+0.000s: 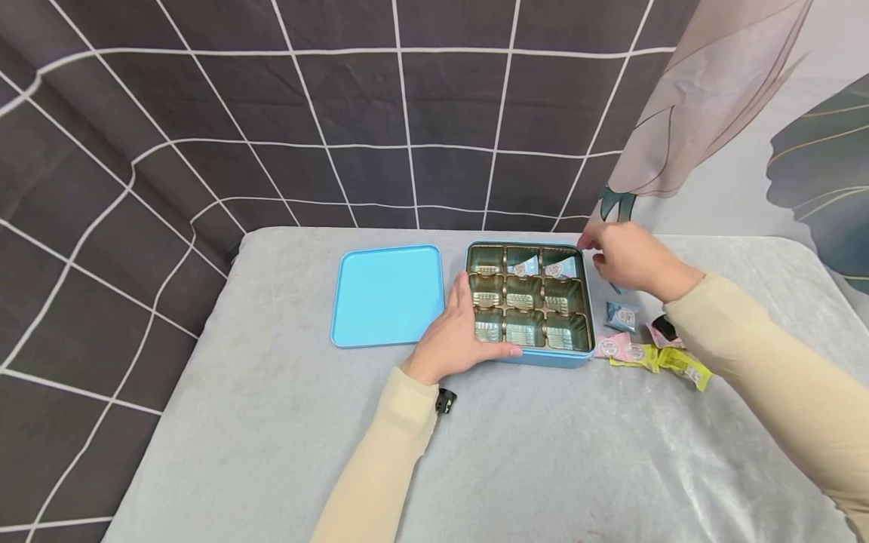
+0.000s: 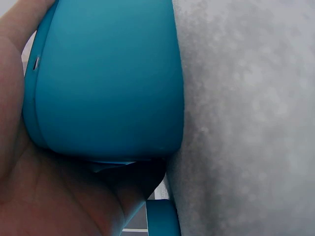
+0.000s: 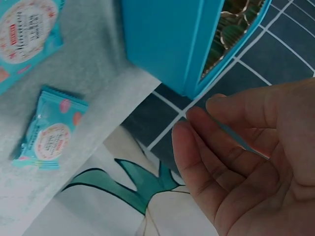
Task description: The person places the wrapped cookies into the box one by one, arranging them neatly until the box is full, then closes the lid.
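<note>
Head view: I see left hand (image 1: 451, 339) spread wide, bracing blue tin (image 1: 558, 360) at near left corner; yellow wrapped sweets (image 1: 684, 365) right of tin, might scatter if right sleeve (image 1: 753, 362) drags; beyond, right hand (image 1: 631, 256), fingers loosely bent, seemingly empty.

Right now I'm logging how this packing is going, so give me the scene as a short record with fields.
Container: blue tin, uncovered, with a nine-compartment tray
Filled: far row, middle and right compartments, with blue-and-white packets
Lid: blue lid, flat, left of the tin
Loose, right of the tin: blue packets, pink packets, yellow packets
Left hand: against the tin's near left corner
Right hand: by its far right corner, no packet visible in it
</note>
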Motion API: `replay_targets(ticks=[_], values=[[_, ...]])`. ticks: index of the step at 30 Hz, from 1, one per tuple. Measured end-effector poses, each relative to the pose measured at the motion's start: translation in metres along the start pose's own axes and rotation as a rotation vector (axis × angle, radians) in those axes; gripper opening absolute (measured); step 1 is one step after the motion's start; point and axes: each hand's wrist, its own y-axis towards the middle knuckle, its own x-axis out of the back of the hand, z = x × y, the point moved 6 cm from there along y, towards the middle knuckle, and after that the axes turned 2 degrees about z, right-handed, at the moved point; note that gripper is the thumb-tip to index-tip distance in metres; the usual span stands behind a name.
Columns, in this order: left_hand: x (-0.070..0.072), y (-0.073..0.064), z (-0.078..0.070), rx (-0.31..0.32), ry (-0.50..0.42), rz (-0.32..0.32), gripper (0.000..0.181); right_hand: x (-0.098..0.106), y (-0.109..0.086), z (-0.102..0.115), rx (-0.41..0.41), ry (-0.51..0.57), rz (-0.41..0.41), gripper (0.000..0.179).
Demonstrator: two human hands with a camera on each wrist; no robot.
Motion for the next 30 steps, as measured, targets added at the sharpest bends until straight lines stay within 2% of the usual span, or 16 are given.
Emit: replay_targets(ticks=[10,30], values=[[-0.001,0.000,0.000,0.007,0.003,0.010,0.142,-0.005,-0.008,-0.015,-0.011,-0.025,0.027,0.031],[-0.001,-0.001,0.000,0.010,0.000,0.008,0.142,-0.015,-0.026,-0.041,0.011,-0.050,0.023,0.037]])
